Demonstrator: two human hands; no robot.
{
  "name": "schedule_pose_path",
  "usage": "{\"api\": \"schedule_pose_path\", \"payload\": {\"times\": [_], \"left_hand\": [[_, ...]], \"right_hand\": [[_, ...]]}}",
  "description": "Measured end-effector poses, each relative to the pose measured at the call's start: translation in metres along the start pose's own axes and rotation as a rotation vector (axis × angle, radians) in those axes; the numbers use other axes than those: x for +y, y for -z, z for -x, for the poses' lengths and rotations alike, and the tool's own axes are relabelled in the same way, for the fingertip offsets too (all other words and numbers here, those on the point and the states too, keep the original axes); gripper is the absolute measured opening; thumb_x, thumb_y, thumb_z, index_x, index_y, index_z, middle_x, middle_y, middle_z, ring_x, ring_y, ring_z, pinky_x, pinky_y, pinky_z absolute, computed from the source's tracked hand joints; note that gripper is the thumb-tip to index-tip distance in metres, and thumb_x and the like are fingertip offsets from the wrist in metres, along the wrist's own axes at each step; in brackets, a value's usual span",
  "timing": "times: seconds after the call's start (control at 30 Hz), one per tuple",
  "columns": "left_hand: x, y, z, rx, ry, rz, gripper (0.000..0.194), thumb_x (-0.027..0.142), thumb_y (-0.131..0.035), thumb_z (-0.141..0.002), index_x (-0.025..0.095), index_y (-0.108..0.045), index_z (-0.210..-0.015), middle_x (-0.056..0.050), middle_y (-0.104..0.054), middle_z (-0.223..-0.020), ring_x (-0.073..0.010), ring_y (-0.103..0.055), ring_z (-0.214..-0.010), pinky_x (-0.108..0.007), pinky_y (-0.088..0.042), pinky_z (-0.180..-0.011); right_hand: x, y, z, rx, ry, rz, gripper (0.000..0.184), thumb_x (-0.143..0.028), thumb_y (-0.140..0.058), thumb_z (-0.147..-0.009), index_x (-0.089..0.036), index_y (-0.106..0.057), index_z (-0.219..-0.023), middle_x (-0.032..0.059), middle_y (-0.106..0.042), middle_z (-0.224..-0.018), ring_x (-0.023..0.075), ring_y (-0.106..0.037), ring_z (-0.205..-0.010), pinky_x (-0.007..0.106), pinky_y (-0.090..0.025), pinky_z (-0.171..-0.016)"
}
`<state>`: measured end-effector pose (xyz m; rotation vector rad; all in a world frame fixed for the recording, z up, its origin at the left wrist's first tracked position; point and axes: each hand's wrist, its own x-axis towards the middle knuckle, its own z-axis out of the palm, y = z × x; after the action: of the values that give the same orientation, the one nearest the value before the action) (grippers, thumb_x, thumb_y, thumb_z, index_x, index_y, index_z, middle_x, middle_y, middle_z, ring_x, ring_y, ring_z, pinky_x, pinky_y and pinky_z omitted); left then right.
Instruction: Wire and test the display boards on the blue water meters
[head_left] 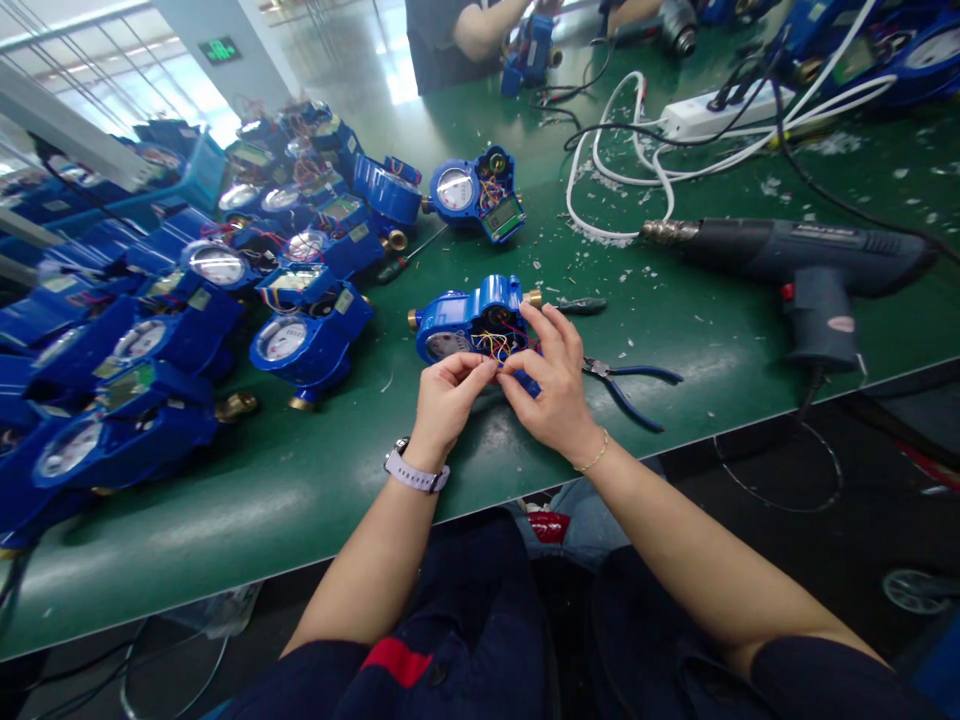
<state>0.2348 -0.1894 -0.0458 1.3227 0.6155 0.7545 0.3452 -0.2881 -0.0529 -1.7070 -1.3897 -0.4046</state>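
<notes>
In front of me on the green table lies a blue water meter (480, 312) with brass ends and an open housing, coloured wires (495, 346) spilling from it. My left hand (448, 395) pinches at the near side of these wires, thumb against forefinger. Close beside it, my right hand (551, 385) also has thumb and forefinger pressed together, its other fingers raised by the brass end. Both fingertips nearly meet; the thin wires there are too small to follow. Right of the hands rest blue-handled pliers (630, 385) and a dark-handled tool (581, 306).
Many blue meters (311, 335) crowd the left side. Another open meter (472, 195) and a screwdriver (409, 257) lie behind mine. A heat gun (810, 260) is at right, near a white power strip (720, 112) and cables. A co-worker's arm (487, 28) shows across the table (330, 480).
</notes>
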Motion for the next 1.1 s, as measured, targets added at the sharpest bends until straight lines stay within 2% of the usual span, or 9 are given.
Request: {"api": "schedule_pose_path", "payload": {"times": [0.23, 0.4, 0.7, 0.9, 1.1], "left_hand": [[0.000, 0.000, 0.000, -0.005, 0.003, -0.027, 0.027, 0.040, -0.081, -0.069, 0.015, -0.072, -0.074, -0.003, -0.072, -0.073, -0.0129, -0.064, -0.068, -0.025, -0.052, -0.069], [-0.001, 0.000, 0.000, -0.003, -0.021, -0.022, 0.023, 0.037, -0.080, -0.070, 0.016, -0.073, -0.077, -0.002, -0.072, -0.075, -0.0126, -0.065, -0.068, -0.026, -0.053, -0.071], [-0.003, -0.002, 0.001, 0.005, -0.034, -0.030, 0.024, 0.038, -0.080, -0.070, 0.016, -0.073, -0.077, -0.003, -0.073, -0.077, -0.0136, -0.065, -0.068, -0.028, -0.054, -0.071], [-0.002, -0.002, 0.001, -0.007, -0.042, -0.032, 0.022, 0.037, -0.079, -0.071, 0.016, -0.072, -0.076, -0.002, -0.072, -0.072, -0.0132, -0.065, -0.066, -0.027, -0.054, -0.070], [-0.003, -0.003, 0.000, 0.000, -0.057, -0.024, 0.021, 0.036, -0.079, -0.072, 0.016, -0.073, -0.077, -0.002, -0.072, -0.073, -0.0134, -0.066, -0.067, -0.027, -0.054, -0.070]], "right_hand": [[0.001, 0.003, 0.002, -0.032, -0.018, 0.002, 0.015, -0.026, -0.054, -0.090, -0.021, -0.066, -0.085, 0.0064, -0.043, -0.150, 0.0291, -0.032, -0.141, 0.054, -0.028, -0.114], [-0.001, 0.007, -0.002, -0.021, 0.079, 0.103, 0.017, -0.026, -0.055, -0.091, -0.023, -0.070, -0.082, 0.0051, -0.050, -0.145, 0.0280, -0.036, -0.139, 0.055, -0.025, -0.115], [0.003, 0.013, -0.012, -0.114, 0.158, 0.098, 0.021, -0.023, -0.052, -0.090, -0.023, -0.071, -0.079, 0.0018, -0.051, -0.145, 0.0255, -0.036, -0.140, 0.051, -0.012, -0.122], [0.007, 0.012, -0.014, -0.103, 0.224, 0.160, 0.021, -0.023, -0.051, -0.091, -0.022, -0.068, -0.079, 0.0039, -0.054, -0.142, 0.0236, -0.041, -0.138, 0.049, -0.017, -0.121], [0.008, 0.014, -0.012, -0.141, 0.188, 0.146, 0.021, -0.026, -0.052, -0.091, -0.024, -0.072, -0.083, 0.0031, -0.053, -0.143, 0.0251, -0.040, -0.138, 0.051, -0.020, -0.119]]}}
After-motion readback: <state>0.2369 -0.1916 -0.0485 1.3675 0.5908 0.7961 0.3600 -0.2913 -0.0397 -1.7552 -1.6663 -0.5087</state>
